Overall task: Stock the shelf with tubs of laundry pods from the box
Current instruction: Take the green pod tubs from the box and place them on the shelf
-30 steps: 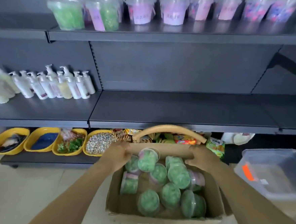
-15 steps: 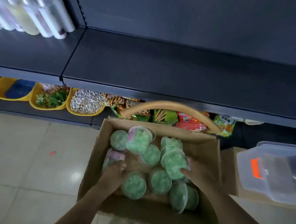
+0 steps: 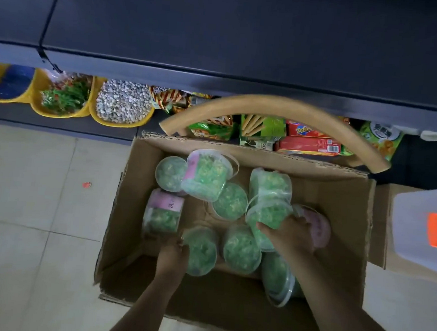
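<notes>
Tubs of green pods (image 3: 229, 203) lie jumbled in cardboard box (image 3: 340, 189) on floor below dark shelf (image 3: 247, 38); right hand (image 3: 289, 233) clamped over one tub (image 3: 267, 216) at right, left hand (image 3: 172, 255) fingers curled against near-left tub (image 3: 201, 252), grip unclear.

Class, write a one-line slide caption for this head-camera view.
Both hands, left and right, grasp green pod tubs in the cardboard box below an empty shelf.

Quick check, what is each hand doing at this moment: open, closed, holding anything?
Left hand: curled against a green tub in the box; firm grasp cannot be told.
Right hand: closed over a green tub, gripping it.
</notes>
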The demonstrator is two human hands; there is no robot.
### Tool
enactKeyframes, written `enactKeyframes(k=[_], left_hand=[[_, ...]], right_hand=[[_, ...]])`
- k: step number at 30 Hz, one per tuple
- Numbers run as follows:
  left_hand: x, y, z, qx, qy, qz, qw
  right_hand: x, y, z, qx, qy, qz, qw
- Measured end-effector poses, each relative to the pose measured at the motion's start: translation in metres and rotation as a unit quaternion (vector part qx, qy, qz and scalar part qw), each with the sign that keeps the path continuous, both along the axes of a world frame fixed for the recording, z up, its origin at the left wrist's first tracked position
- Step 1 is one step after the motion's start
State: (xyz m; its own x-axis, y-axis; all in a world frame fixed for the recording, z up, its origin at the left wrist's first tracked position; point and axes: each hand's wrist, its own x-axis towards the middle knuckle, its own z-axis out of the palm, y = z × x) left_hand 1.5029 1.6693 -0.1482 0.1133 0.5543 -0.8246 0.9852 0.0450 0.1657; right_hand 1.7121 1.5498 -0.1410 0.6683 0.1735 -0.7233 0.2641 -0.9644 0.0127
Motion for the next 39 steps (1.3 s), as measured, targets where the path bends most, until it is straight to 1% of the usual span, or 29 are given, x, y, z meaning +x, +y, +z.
enactKeyframes(k=[2,4,6,8,10,12,15,16,18,20,22,24,26,28,32,36,39], left_hand=[[0.005,0.003,-0.005,0.011,0.024,0.020,0.999],[0.013,0.007,-0.011,0.007,0.040,0.045,0.998],[0.019,0.010,-0.019,-0.020,0.047,0.072,0.996],[0.016,0.011,-0.034,-0.051,0.052,0.075,0.994],[0.020,0.010,-0.043,-0.118,0.042,0.151,0.981],[0.022,0.012,-0.050,-0.119,0.036,0.178,0.976],[0.023,0.014,-0.050,-0.144,0.048,0.161,0.975],[0.023,0.015,-0.051,-0.149,0.043,0.184,0.971],[0.021,0.016,-0.051,-0.154,0.042,0.201,0.966],[0.019,0.016,-0.049,-0.143,0.041,0.213,0.966],[0.019,0.014,-0.040,-0.146,0.036,0.245,0.958],[0.017,0.012,-0.029,-0.160,0.013,0.271,0.949],[0.014,0.012,-0.016,-0.177,-0.016,0.284,0.942],[0.010,0.012,0.000,-0.191,-0.057,0.300,0.933],[0.009,0.012,0.051,-0.194,-0.148,0.325,0.914],[0.008,0.004,0.108,-0.200,-0.284,0.357,0.867],[0.013,-0.006,0.143,-0.196,-0.362,0.365,0.835]], right_hand=[[-0.006,-0.001,-0.002,-0.019,-0.018,0.045,0.999],[-0.011,-0.002,-0.005,-0.023,-0.034,0.067,0.997],[-0.014,-0.004,-0.008,-0.016,-0.040,0.061,0.997],[-0.013,-0.007,-0.015,0.007,-0.036,0.041,0.998],[-0.012,-0.013,-0.020,0.028,-0.038,0.036,0.998],[-0.014,-0.021,-0.025,0.044,-0.039,0.041,0.997],[-0.019,-0.033,-0.023,0.061,-0.032,0.030,0.997],[-0.020,-0.036,-0.022,0.067,-0.029,0.024,0.997],[-0.022,-0.041,-0.018,0.097,-0.014,-0.011,0.995],[-0.023,-0.041,-0.006,0.147,0.013,-0.094,0.985],[-0.024,-0.040,0.010,0.179,0.047,-0.182,0.966],[-0.028,-0.043,0.019,0.183,0.071,-0.235,0.952],[-0.033,-0.046,0.029,0.188,0.078,-0.258,0.944],[-0.038,-0.049,0.040,0.214,0.090,-0.282,0.931],[-0.044,-0.056,0.066,0.284,0.124,-0.362,0.879],[-0.038,-0.063,0.101,0.339,0.112,-0.386,0.850],[-0.028,-0.069,0.129,0.381,0.092,-0.376,0.840]])
